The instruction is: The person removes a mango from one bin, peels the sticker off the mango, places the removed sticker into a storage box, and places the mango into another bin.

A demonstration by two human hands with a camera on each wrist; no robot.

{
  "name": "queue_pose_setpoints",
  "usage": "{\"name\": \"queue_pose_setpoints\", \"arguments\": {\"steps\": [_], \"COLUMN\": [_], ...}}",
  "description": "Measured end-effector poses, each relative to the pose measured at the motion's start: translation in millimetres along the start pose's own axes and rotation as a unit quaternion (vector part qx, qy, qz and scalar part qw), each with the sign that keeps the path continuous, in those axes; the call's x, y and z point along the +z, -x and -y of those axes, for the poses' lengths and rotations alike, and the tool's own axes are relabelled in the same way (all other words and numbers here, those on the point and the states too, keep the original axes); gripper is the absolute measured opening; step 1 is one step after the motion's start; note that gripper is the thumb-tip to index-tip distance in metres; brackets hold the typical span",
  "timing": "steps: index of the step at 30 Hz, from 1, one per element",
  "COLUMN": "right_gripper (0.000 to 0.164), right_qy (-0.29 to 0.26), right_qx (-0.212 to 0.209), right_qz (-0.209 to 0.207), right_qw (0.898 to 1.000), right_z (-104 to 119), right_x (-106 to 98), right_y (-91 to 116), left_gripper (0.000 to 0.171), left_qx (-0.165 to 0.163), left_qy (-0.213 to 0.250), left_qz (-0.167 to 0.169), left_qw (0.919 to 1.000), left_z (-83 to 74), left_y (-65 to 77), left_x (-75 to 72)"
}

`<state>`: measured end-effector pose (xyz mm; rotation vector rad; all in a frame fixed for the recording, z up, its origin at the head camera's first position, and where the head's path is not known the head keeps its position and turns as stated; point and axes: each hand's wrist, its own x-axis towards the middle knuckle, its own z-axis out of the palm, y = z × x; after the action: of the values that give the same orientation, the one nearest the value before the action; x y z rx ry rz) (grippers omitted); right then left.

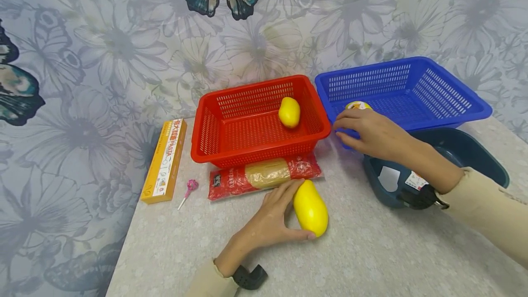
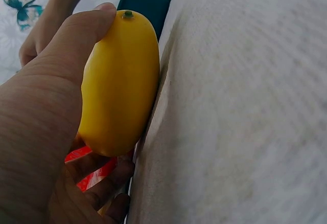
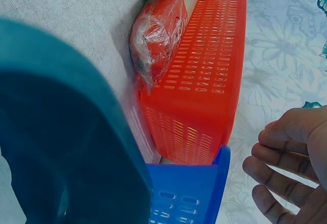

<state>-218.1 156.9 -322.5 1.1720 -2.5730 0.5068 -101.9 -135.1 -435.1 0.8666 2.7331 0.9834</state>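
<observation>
On the table a yellow mango (image 1: 310,209) lies between the thumb and fingers of my left hand (image 1: 268,221), which spans it end to end. The left wrist view shows the thumb at the stem end of that mango (image 2: 122,86). My right hand (image 1: 371,133) hovers over the near left corner of the blue basket (image 1: 429,70), fingers loosely bent and nothing in them. Just behind it, in the blue basket, a round white-and-yellow item (image 1: 358,105) is partly hidden by the hand. Another yellow mango (image 1: 289,112) sits in the red basket (image 1: 255,155).
A red-wrapped pasta packet (image 1: 268,174) lies against the red basket's front. Leftward are a pink lollipop (image 1: 191,187) and an upright-edged orange pasta box (image 1: 164,162). A dark teal basin (image 1: 491,164) with white-labelled contents stands under my right forearm, before the blue basket.
</observation>
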Motion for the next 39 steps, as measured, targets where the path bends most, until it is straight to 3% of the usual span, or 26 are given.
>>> {"name": "queue_pose_setpoints", "arguments": {"steps": [7, 28, 39], "right_gripper": [0.021, 0.021, 0.024], "right_qy": [0.004, 0.003, 0.017], "right_qx": [0.017, -0.051, -0.049], "right_qz": [0.017, 0.002, 0.020], "right_qw": [1.000, 0.999, 0.998], "right_z": [3, 4, 4], "right_x": [2, 22, 24], "right_y": [-4, -19, -24], "left_gripper": [0.113, 0.113, 0.112], "left_qx": [0.000, 0.003, 0.006], "left_qy": [0.001, 0.005, 0.006], "left_qz": [0.001, 0.001, 0.001], "left_qw": [1.0000, 1.0000, 1.0000], "left_z": [0.7, 1.7, 1.5], "left_y": [-0.7, -0.4, 0.1], "left_x": [0.4, 1.1, 0.0]}}
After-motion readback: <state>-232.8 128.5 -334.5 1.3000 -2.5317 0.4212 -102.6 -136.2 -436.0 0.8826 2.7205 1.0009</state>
